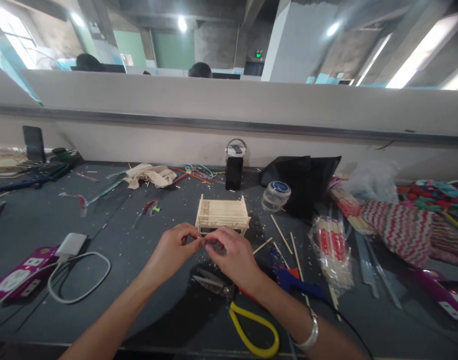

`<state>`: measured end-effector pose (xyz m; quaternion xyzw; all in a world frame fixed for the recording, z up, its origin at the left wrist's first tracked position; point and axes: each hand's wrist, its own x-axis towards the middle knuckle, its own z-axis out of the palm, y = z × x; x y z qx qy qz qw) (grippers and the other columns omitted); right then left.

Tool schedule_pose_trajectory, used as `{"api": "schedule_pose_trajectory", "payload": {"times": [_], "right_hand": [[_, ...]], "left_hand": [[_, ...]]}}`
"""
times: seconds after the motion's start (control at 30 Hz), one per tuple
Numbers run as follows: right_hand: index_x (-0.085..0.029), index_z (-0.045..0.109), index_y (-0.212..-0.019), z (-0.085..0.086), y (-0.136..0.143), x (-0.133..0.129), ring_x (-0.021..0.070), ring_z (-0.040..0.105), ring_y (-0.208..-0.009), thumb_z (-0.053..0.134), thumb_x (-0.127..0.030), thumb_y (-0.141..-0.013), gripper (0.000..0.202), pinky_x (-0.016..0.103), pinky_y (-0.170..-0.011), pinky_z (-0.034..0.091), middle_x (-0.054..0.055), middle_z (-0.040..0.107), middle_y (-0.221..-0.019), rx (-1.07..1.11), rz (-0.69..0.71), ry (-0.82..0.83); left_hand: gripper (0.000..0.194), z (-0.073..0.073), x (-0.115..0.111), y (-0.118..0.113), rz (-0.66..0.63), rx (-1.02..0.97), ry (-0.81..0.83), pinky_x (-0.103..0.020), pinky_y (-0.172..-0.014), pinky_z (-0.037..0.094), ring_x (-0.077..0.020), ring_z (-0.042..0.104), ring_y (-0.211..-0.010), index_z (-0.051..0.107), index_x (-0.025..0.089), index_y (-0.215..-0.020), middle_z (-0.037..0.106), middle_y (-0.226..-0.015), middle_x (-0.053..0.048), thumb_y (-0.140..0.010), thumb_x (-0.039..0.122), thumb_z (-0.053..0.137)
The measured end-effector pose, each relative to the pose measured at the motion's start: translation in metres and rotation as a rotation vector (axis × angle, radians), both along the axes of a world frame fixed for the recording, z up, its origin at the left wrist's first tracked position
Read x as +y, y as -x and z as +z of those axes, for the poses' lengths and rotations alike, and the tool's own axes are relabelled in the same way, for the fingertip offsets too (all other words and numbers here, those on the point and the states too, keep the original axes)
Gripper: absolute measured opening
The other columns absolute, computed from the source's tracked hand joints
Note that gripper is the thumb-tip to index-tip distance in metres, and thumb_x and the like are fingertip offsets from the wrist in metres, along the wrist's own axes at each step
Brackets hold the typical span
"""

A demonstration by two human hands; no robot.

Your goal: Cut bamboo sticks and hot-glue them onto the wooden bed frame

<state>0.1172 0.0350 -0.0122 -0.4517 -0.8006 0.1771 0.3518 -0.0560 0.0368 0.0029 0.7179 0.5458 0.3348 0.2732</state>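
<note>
A small structure of pale wooden sticks stands on the dark table, with short posts at its corners. Just in front of it, my left hand and my right hand meet fingertip to fingertip. Both hands are pinched closed; whatever lies between the fingers is too small to make out. Beneath my right hand lie scissors with yellow handles, blades pointing left. A blue glue gun rests right of my right wrist, partly hidden, among several loose wooden sticks.
A phone leans on a bottle at the back. Right of it are a clear jar, a black bag and packed sticks. A charger with a white cable and a purple power strip lie left. Crumpled cloth sits behind.
</note>
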Motion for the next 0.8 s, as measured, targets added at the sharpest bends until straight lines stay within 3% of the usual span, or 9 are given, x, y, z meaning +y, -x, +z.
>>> {"api": "schedule_pose_trajectory", "payload": {"times": [0.23, 0.5, 0.67, 0.8], "right_hand": [[-0.021, 0.066, -0.078, -0.003, 0.005, 0.002, 0.0123, 0.056, -0.065, 0.058, -0.01, -0.074, 0.014, 0.023, -0.063, 0.042, -0.002, 0.063, -0.072, 0.13, -0.045, 0.098], [-0.019, 0.067, -0.078, -0.008, 0.007, 0.008, 0.012, 0.054, -0.06, 0.058, -0.014, -0.075, 0.01, 0.023, -0.06, 0.043, -0.001, 0.064, -0.071, 0.277, -0.062, 0.177], [-0.021, 0.066, -0.095, 0.0, -0.003, 0.01, 0.0131, 0.057, -0.066, 0.062, -0.015, -0.075, 0.021, 0.025, -0.067, 0.046, 0.001, 0.066, -0.085, 0.136, -0.076, 0.069], [-0.021, 0.064, -0.099, -0.002, -0.008, 0.01, 0.0146, 0.059, -0.073, 0.056, -0.014, -0.081, 0.021, 0.026, -0.073, 0.046, 0.002, 0.066, -0.09, 0.07, -0.133, -0.063]], "left_hand": [[0.017, -0.006, -0.001, -0.002, 0.025, -0.095, -0.003, -0.024, -0.062, 0.043, -0.015, 0.058, -0.071, 0.067, 0.017, -0.071, 0.066, -0.079, -0.002, -0.077, 0.033, 0.064], [0.011, -0.028, -0.004, -0.013, 0.145, -0.292, -0.144, -0.021, -0.051, 0.036, -0.0089, 0.048, -0.058, 0.069, 0.019, -0.08, 0.064, -0.086, -0.002, -0.078, 0.029, 0.065], [0.011, -0.031, 0.001, -0.017, 0.255, -0.17, -0.274, -0.021, -0.049, 0.036, -0.007, 0.043, -0.051, 0.069, 0.019, -0.08, 0.063, -0.088, -0.002, -0.08, 0.027, 0.061], [0.012, -0.029, 0.006, -0.019, 0.256, -0.015, -0.367, -0.023, -0.054, 0.04, -0.009, 0.049, -0.056, 0.069, 0.018, -0.082, 0.063, -0.091, -0.003, -0.082, 0.024, 0.059]]}}
